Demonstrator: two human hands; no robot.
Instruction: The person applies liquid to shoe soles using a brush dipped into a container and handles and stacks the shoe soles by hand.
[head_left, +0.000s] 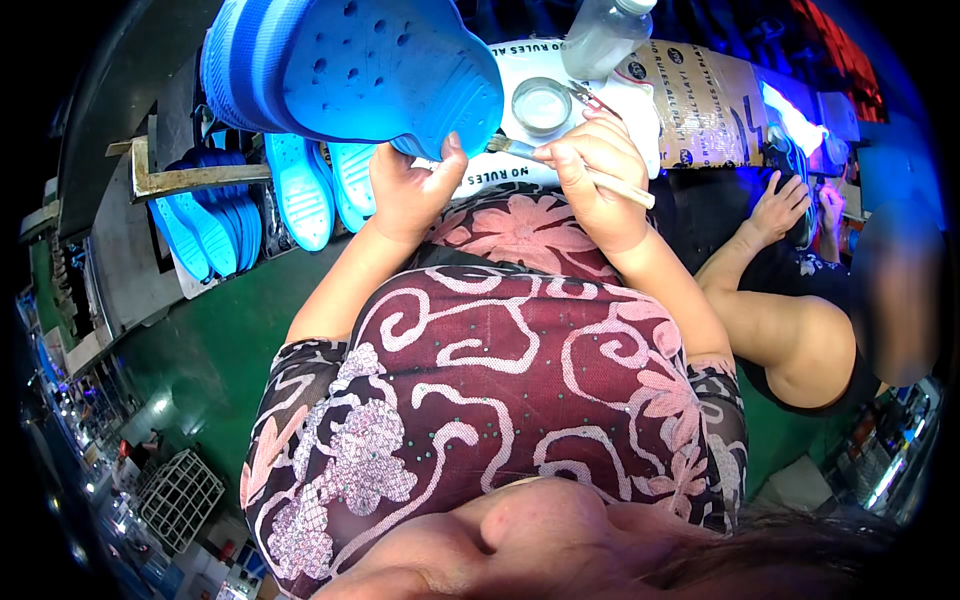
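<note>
A large blue clog [400, 65] with small holes in it is tilted up in front of me. My left hand [412, 195] grips its near edge, thumb up against the blue surface. Between the fingers and thumb of my right hand [600, 175] is a brush [622, 188] with a pale handle. Its bristles touch or nearly touch the clog's edge, just right of my left thumb. Beyond the brush stands a small round glass jar [541, 107], which seems to hold clear liquid. A red-handled tool [592, 98] lies beside the jar, partly hidden by my right hand.
A translucent bottle [605, 40] stands behind the jar on a white printed sheet [515, 172]. Several blue shoe parts [300, 190] lie on the left. Brown taped cardboard [700, 100] covers the bench to the right. A co-worker's arm [750, 240] reaches toward a bright blue-lit spot.
</note>
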